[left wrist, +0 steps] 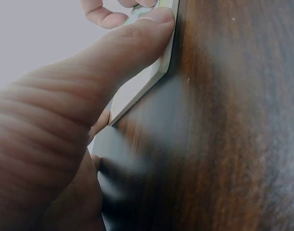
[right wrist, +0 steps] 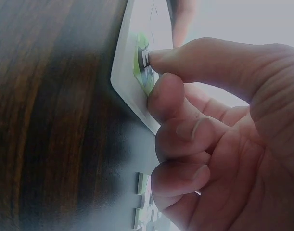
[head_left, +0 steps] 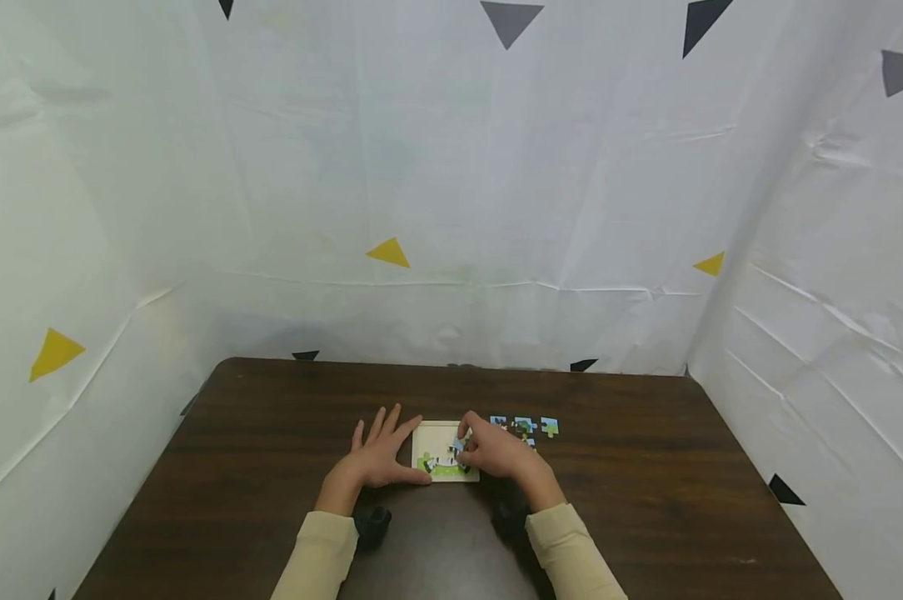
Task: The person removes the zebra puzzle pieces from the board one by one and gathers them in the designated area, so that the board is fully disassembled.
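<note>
A shallow light-wood puzzle tray (head_left: pixel 433 435) lies on the table, with joined puzzle pieces (head_left: pixel 447 471) showing green grass and black-and-white shapes along its near side. My left hand (head_left: pixel 376 461) is spread at the tray's left side. Its thumb (left wrist: pixel 154 29) rests on the near left corner and its index fingertip is at the far left corner. Over the tray's right part, my right hand (head_left: pixel 500 452) pinches a small bluish puzzle piece (head_left: pixel 455 446) between thumb and index finger, low against the joined pieces. The other right fingers (right wrist: pixel 183 134) are curled in, and fingertips cover part of the piece.
Several loose puzzle pieces (head_left: pixel 549 426) lie to the right of the tray, some partly behind the right hand. The dark wood table (head_left: pixel 646 467) stretches around, with white patterned sheeting (head_left: pixel 451 167) behind it and at both sides.
</note>
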`<state>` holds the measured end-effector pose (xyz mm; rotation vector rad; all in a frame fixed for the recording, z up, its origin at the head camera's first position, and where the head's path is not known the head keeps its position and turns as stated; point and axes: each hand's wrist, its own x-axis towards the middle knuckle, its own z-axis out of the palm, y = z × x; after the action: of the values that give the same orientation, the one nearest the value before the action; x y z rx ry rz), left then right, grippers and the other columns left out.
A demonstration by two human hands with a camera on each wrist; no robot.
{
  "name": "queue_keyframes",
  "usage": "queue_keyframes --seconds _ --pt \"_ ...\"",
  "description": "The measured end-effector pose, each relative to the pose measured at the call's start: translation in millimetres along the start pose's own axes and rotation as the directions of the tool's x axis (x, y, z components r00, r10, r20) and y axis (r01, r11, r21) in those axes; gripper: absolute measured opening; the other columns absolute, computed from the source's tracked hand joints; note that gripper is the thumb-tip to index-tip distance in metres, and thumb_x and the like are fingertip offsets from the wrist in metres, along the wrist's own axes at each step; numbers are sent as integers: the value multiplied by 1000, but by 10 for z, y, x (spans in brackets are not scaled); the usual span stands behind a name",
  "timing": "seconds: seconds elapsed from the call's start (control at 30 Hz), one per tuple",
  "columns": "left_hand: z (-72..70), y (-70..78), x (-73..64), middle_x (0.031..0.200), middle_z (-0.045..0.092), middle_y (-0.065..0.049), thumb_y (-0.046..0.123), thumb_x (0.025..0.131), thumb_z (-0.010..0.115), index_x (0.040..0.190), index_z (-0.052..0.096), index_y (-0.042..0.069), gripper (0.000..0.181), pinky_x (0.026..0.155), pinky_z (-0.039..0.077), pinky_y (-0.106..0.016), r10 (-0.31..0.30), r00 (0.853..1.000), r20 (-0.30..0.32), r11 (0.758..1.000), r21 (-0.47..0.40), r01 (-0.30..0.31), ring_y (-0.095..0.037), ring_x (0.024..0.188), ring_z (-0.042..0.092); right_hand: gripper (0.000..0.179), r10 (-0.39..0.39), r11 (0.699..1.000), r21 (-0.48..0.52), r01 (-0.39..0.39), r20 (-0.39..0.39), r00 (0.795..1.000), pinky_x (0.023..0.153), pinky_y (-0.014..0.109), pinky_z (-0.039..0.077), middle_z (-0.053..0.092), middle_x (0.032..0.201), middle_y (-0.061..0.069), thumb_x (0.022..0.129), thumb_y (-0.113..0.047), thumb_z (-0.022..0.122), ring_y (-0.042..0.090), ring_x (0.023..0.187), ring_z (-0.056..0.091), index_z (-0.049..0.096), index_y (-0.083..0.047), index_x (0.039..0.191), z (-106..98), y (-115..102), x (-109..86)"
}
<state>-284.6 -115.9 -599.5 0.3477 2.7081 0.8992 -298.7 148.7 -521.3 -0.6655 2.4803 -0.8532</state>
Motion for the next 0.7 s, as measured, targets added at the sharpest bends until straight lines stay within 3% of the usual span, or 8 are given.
queue_keyframes --seconds 0.37,0.7 --pt "-21 45 -25 183 -2 -11 81 77 80 174 26 31 121 129 -12 -72 8 1000 10 1000 -1 -8 -41 169 -9 32 34 999 30 -34 -19 999 57 30 42 62 75 2 102 -18 76 15 60 50 53 -7 121 29 5 -7" --pt "-23 86 -51 183 -1 -14 85 76 78 173 27 31 122 128 -13 -73 21 1000 8 1000 -16 -21 -43 169 -8 31 12 1000 7 -11 -33 999 55 30 41 60 72 0 104 -22 75 14 58 49 54 -8 122 26 61 -12"
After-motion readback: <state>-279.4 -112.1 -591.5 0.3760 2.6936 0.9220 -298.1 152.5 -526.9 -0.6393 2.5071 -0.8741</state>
